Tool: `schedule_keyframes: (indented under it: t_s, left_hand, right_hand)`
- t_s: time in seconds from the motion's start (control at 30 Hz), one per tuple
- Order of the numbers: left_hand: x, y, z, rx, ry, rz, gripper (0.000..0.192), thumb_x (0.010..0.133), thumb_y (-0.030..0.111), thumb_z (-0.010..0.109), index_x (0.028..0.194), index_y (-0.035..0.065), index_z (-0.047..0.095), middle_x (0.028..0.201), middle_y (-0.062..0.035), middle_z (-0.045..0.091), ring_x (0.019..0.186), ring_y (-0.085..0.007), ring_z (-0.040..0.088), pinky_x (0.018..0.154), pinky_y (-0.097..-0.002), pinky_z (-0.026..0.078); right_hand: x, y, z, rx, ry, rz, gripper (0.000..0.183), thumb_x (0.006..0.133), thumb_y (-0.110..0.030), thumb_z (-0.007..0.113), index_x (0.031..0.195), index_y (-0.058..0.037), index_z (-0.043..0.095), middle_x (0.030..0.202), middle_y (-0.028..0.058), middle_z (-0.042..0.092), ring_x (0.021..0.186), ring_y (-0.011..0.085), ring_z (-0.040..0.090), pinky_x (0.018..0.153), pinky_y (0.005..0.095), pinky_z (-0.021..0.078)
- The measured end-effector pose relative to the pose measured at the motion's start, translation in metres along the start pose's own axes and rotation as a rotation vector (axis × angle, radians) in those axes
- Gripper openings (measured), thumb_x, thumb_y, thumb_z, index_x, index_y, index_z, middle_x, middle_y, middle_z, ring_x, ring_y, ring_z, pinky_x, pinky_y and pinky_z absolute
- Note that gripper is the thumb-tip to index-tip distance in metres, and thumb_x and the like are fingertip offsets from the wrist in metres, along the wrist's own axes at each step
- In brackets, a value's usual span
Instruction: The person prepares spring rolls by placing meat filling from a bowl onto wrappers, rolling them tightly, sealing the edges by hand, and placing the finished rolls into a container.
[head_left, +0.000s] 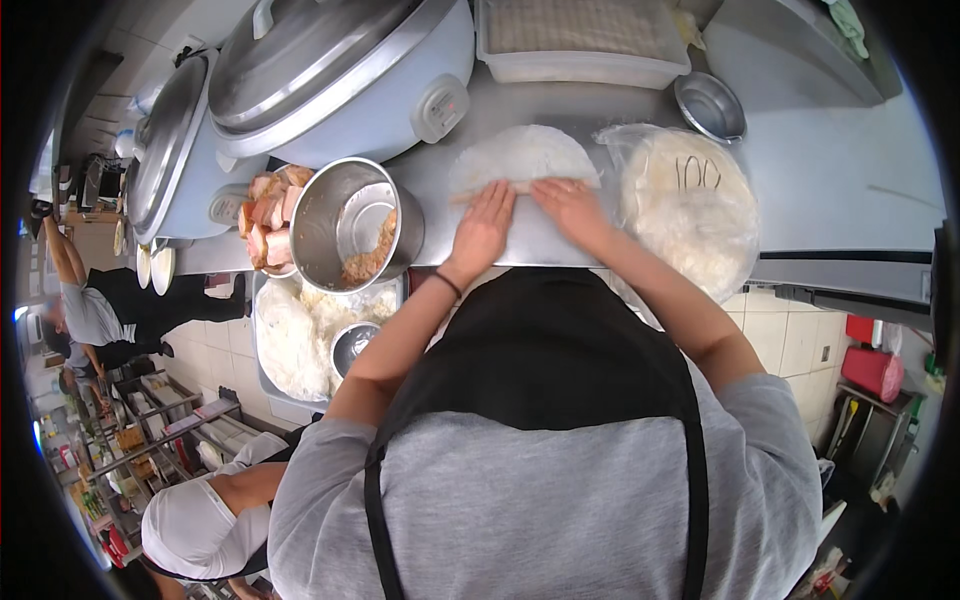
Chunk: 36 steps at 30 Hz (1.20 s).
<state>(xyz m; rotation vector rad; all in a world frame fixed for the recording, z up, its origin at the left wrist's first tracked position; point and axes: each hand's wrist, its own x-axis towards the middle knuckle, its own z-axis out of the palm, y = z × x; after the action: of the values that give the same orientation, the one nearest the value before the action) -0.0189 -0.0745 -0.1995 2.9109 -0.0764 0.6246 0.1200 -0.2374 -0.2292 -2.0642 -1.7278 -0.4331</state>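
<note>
A round, thin white wrapper sheet (529, 150) lies on the steel counter (517, 244), its near edge folded into a narrow filled roll (471, 196). My left hand (484, 225) presses its fingertips on the roll, left of the middle. On the right part of the roll rest the fingers of my right hand (574, 210). Both hands lie flat, palms down, with a small gap between them. To the left stands a steel pot (409, 217) with minced filling (371, 251) inside. On the right is a plastic-wrapped stack of round wrappers (686, 214) bearing writing.
Two large cookers (337, 135), (191, 187) stand at the left, beside chunks of meat (268, 217). A plastic tub of rolls (585, 71) and a small steel bowl (709, 105) are at the back. Co-workers (202, 517), (97, 304) are on the left.
</note>
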Motion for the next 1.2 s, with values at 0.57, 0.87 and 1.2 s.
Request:
schedule_keyframes:
  t_s: [0.57, 0.87, 1.2]
  left_hand:
    - [0.013, -0.007, -0.018, 0.24, -0.006, -0.27, 0.049, 0.085, 0.022, 0.055, 0.128, -0.0015, 0.046, 0.127, -0.0196, 0.047, 0.122, -0.0339, 0.041, 0.103, -0.0468, 0.031]
    - [0.051, -0.024, 0.021, -0.017, -0.107, -0.09, 0.046, 0.083, 0.013, 0.054, 0.126, -0.003, 0.047, 0.136, -0.0186, 0.043, 0.13, -0.0325, 0.037, 0.106, -0.0429, 0.031]
    - [0.062, -0.049, 0.028, -0.26, 0.075, -0.128, 0.028, 0.075, 0.007, 0.066, 0.102, 0.0027, 0.062, 0.099, -0.0125, 0.057, 0.09, -0.0321, 0.052, 0.082, -0.0399, 0.044]
  right_hand:
    - [0.011, 0.02, -0.04, 0.003, -0.122, 0.185, 0.041, 0.08, -0.012, 0.052, 0.121, -0.0086, 0.054, 0.121, 0.0059, 0.053, 0.117, 0.0236, 0.046, 0.095, 0.0389, 0.0357]
    - [0.045, 0.036, -0.002, -0.038, -0.087, 0.169, 0.041, 0.078, -0.005, 0.052, 0.119, -0.0078, 0.057, 0.117, 0.0062, 0.058, 0.112, 0.0222, 0.051, 0.093, 0.0378, 0.0389]
    - [0.049, 0.052, 0.006, -0.13, -0.154, 0.187, 0.025, 0.077, -0.01, 0.058, 0.102, -0.01, 0.061, 0.099, 0.0026, 0.059, 0.097, 0.0215, 0.055, 0.08, 0.0372, 0.0421]
